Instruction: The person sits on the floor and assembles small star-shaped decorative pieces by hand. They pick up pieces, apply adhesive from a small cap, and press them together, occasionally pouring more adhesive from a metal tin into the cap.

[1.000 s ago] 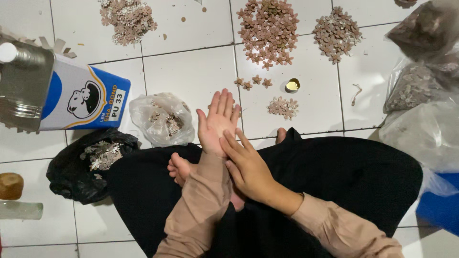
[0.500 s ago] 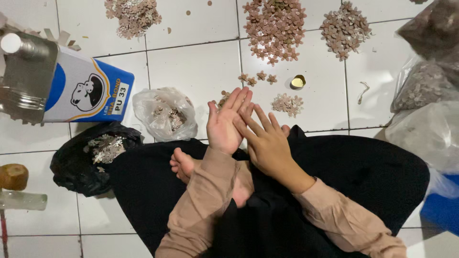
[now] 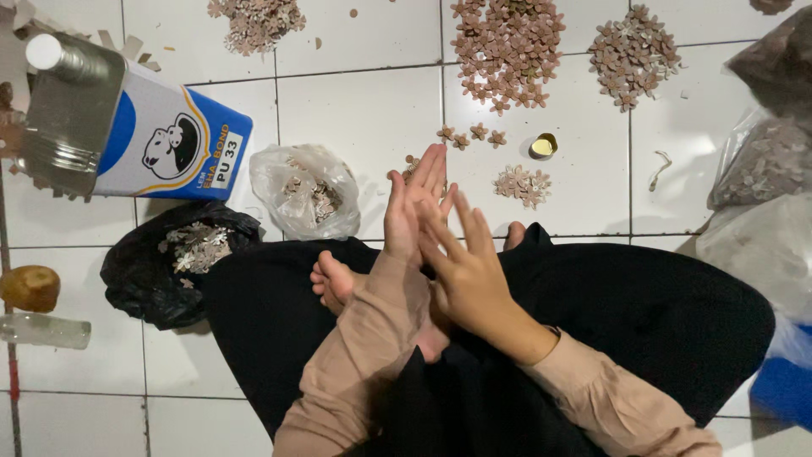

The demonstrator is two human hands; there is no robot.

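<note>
both hands empty, nothing pinched: left hand (image 3: 414,207) is edge-on with fingers straight and together, right hand (image 3: 465,271) lies against it, fingers spread and fanned, palms touching low down, fingertips apart, so it looks like palms are being rubbed or brushed clean over the lap, judging by the flat open pose. hands sit above the black skirt (image 3: 609,313) with a bare foot (image 3: 334,283) poking out just left of the left sleeve. nearest pieces are a few loose flower cutouts (image 3: 412,165) on the tile right behind the left fingertips, a small pale pile (image 3: 522,184) just to the right, and three single flowers (image 3: 474,135) a bit further out. a gold cap (image 3: 543,146) sits beside that pile. big sorted heaps (image 3: 507,46) and (image 3: 633,55) lie well apart at the top, probably kept out of the work spot. clear bag (image 3: 304,190) of flowers and black bag (image 3: 182,258) of flowers sit on the left within reach, glue can (image 3: 127,127) lies tipped beyond them. versus half a second ago: right hand has slid lower and its fingers are wider, left hand has turned more edge-on; a second ago the right fingers crossed the left palm closer to flat. floor items unchanged.
</note>
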